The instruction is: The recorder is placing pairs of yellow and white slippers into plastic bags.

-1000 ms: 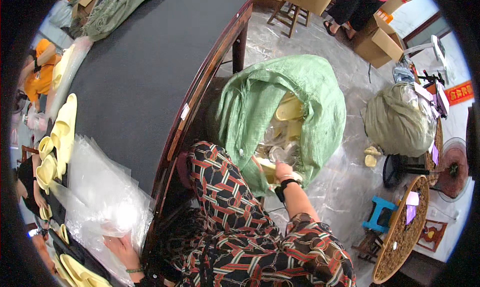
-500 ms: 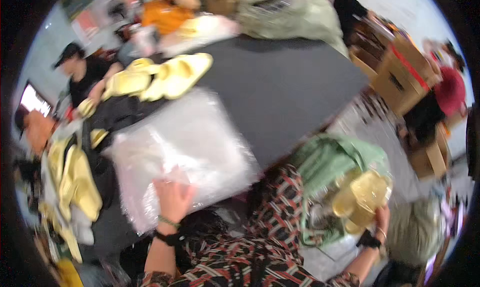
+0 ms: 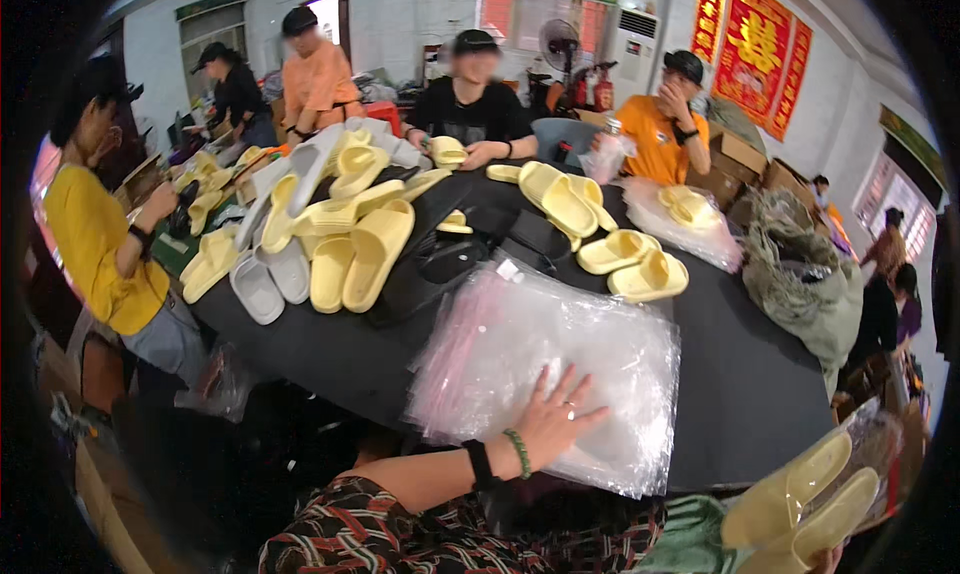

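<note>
My left hand [image 3: 560, 419] lies with spread fingers on a stack of clear plastic bags [image 3: 610, 344], which has pinkish edges on its left side. At the lower right, a pair of pale yellow slide sandals [image 3: 790, 494] stands tilted up, with clear plastic around it. My right hand [image 3: 826, 560] shows only in part at the bottom edge, closed on these sandals; most of its fingers are hidden. Beneath the sandals a green sack [image 3: 690, 532] is partly visible.
Yellow slides [image 3: 380, 254], grey slides [image 3: 258, 286] and black slides [image 3: 530, 242] cover the far left of the dark table [image 3: 735, 374]. Several people sit or stand around it, one handling a yellow slide. A large grey-green sack [image 3: 800, 274] stands at the right.
The view has swung left and up, bringing more co-workers in. My left hand remains on the bags, fingers spread. The yellow sandals at my right hand now stand more upright.
</note>
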A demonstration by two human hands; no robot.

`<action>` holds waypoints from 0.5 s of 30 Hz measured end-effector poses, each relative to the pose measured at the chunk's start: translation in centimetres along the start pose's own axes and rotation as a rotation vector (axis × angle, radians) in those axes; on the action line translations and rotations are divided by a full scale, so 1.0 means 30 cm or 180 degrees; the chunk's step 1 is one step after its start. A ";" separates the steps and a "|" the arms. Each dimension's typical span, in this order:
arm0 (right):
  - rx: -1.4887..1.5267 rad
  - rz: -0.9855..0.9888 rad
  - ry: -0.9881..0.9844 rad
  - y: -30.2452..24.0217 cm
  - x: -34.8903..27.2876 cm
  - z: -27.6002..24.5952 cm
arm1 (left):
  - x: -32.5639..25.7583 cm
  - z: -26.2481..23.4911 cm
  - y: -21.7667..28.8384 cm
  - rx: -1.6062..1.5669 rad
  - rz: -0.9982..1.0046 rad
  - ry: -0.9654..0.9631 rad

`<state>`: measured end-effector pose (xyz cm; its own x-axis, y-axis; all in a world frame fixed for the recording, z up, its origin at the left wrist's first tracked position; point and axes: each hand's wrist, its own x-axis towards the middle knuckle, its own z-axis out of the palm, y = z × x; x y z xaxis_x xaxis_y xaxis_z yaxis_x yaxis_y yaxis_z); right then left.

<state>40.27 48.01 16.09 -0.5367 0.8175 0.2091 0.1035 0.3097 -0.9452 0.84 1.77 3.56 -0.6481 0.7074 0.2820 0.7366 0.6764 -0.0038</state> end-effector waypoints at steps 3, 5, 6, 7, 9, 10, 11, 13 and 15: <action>0.0316 -0.0362 -0.0105 -0.194 0.054 0.189 | 0.046 -0.002 0.018 -0.0156 0.0092 -0.0266; 0.0309 -0.0299 -0.0240 -0.233 0.126 0.220 | 0.064 0.019 0.033 -0.0405 0.0393 -0.0622; 0.0344 -0.0348 -0.0334 -0.253 0.163 0.265 | 0.071 0.050 0.044 -0.0377 0.0289 -0.0589; 0.0501 -0.0385 -0.0475 -0.283 0.203 0.315 | 0.073 0.092 0.054 -0.0569 0.0356 -0.0668; 0.0663 -0.0433 -0.0649 -0.344 0.272 0.399 | 0.066 0.076 0.042 -0.0758 0.0390 -0.0728; -0.0095 -0.1259 -0.1026 -0.378 0.303 0.444 | 0.066 0.011 0.043 -0.0746 0.0397 -0.0957; -0.0865 -0.2084 -0.1375 -0.416 0.331 0.491 | 0.061 -0.034 0.043 -0.0733 0.0407 -0.1185; -0.0811 -0.2399 -0.1785 -0.535 0.344 0.680 | 0.063 -0.025 0.038 -0.0762 0.0322 -0.1221; 0.1289 -0.1265 -0.2373 -0.637 0.255 0.949 | 0.076 0.043 0.037 -0.0887 0.0274 -0.1132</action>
<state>10.33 34.51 28.62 -0.8829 0.1221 0.4534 -0.4271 0.1922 -0.8835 -0.05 4.40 2.95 -0.5726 0.8180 -0.0549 0.7830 0.5655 0.2591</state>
